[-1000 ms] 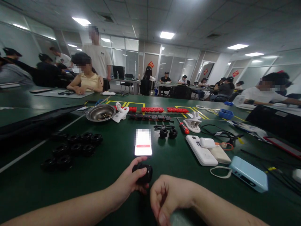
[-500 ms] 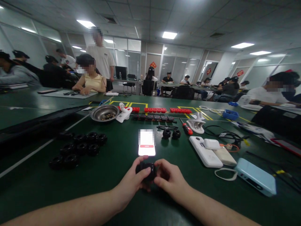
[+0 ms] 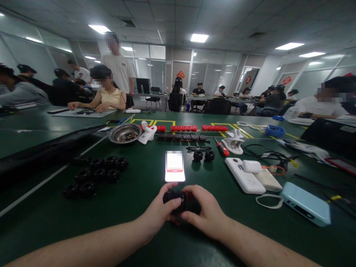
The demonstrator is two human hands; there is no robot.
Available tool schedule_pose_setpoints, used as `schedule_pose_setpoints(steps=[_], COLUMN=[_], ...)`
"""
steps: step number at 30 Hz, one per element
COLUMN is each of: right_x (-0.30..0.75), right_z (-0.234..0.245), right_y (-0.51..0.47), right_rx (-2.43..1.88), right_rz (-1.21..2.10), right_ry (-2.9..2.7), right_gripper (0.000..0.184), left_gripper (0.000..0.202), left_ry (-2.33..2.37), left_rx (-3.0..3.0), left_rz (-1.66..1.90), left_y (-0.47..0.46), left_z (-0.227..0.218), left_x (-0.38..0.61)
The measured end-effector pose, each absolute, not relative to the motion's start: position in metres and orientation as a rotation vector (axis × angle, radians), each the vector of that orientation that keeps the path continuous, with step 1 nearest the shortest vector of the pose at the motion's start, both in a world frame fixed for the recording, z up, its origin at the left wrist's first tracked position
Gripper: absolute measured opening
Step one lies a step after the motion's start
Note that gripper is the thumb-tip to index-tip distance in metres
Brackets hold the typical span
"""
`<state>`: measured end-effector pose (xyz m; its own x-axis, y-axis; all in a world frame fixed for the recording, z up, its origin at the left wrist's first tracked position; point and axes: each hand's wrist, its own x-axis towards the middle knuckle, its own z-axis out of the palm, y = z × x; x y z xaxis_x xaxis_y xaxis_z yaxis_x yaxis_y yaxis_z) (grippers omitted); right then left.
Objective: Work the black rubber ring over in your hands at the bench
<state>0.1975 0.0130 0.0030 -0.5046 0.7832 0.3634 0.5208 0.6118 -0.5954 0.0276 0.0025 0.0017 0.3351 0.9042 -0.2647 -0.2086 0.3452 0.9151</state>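
Observation:
Just in front of the phone, my left hand (image 3: 155, 209) is closed around a glossy black round plastic part (image 3: 170, 196), its thumb lying across the near side. My right hand (image 3: 210, 209) curls its fingers and thumb about the part's right end; the far fingers are hidden. Similar black round parts (image 3: 98, 174) stand grouped in rows on the left. Two more black round pieces (image 3: 209, 155) sit beyond my right hand, beside the lit phone (image 3: 174, 176).
A metal bowl (image 3: 114, 138) with small brass-coloured pieces, red trays (image 3: 184, 128), a black strip of parts (image 3: 182, 137) and a red-handled screwdriver (image 3: 223, 150) lie farther back. White power banks (image 3: 244, 181) and a light-blue box (image 3: 307, 205) are at right. Several people sit around.
The right hand's fingers have spread slightly around the part's right end. Both hands still hold it in nearly the same spot. The whole view has shifted slightly.

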Motion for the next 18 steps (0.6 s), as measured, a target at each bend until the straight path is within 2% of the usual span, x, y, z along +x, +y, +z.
schedule_pose_setpoints(steps=[4,10,15,18], right_x=[0.1973,0.1964,0.1961,0.1973], right_z=[0.0032,0.0031,0.0042,0.0038], right_y=[0.0128,0.0095,0.0111,0.0132], right_rx=[-0.969,-0.75,-0.805,-0.89], right_rz=[0.458,0.238,0.417,0.475], right_ry=[-2.24,-2.305,-2.207,-2.193], right_gripper=[0.031,0.032,0.049,0.04], left_gripper=[0.064,0.05,0.042,0.042], left_ry=[0.915,0.923,0.886,0.884], left_rx=[0.929,0.877,0.861,0.862], left_rz=[0.867,0.862,0.904,0.905], left_y=[0.0021,0.0052,0.0039,0.0018], left_z=[0.0013,0.0031,0.004,0.0071], left_x=[0.0258,0.0303,0.0292,0.0276])
